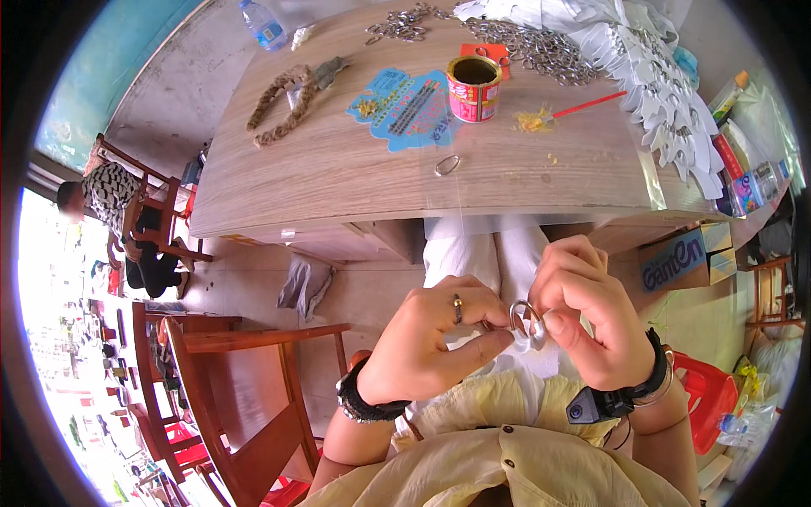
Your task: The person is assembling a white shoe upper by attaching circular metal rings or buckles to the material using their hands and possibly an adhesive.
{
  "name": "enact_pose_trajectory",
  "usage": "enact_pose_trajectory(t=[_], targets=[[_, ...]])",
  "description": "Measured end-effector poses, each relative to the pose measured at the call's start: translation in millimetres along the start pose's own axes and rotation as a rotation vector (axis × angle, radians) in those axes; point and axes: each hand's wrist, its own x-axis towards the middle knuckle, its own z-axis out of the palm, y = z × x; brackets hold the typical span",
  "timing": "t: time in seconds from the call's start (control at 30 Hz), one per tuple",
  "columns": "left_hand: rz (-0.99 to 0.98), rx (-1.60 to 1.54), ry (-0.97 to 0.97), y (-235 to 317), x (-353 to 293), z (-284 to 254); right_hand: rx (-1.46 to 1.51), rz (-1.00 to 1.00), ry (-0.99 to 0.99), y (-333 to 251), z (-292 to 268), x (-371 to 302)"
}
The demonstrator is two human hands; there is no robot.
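Observation:
Over my lap, in front of the table edge, both hands are closed around a silver metal ring (513,314) with a small white piece (534,338) at it. My left hand (422,338) pinches the ring's left side between thumb and forefinger. From the other side, my right hand (583,308) grips the white piece and the ring's right edge, its other fingers curled. How the white piece joins the ring is partly hidden by my fingertips. One loose teardrop-shaped metal ring (447,165) lies on the table beyond my hands.
On the wooden table (321,182) are rope-wrapped pliers (283,93), a blue card (410,114), a red paper tub (474,93), a red stick (587,105), piled metal rings (549,59) and white pieces with metal fittings (676,110). A wooden chair (245,414) stands left; a person (114,194) sits beyond.

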Motion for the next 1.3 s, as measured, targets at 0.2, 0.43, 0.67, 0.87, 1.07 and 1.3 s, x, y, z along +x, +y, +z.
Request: enact_pose_trajectory(t=[0.2, 0.43, 0.67, 0.87, 1.07, 1.3], targets=[[0.007, -0.190, -0.036, 0.5, 1.7, 4.2, 0.482, 0.056, -0.056, 8.6, 2.3, -2.9], [0.026, -0.350, -0.007, 0.3, 2.8, 10.8, 1.036, 0.221, -0.067, 11.3, 16.8, -11.7], [0.041, -0.050, 0.002, -7.6, 1.9, 8.5, 0.420, 0.112, -0.047, 18.4, 4.4, -9.3], [-0.083, -0.072, 0.005, -12.7, 6.9, 20.1, 0.197, 0.075, 0.017, 26.2, -0.5, -18.9], [-0.047, -0.063, -0.045, -10.4, 7.6, 23.9, 0.313, 0.078, -0.020, 23.6, -11.1, -25.3], [-0.055, -0.008, -0.049, -11.0, 2.1, 23.2, 0.326, 0.053, -0.038, 23.8, -12.4, -26.3]])
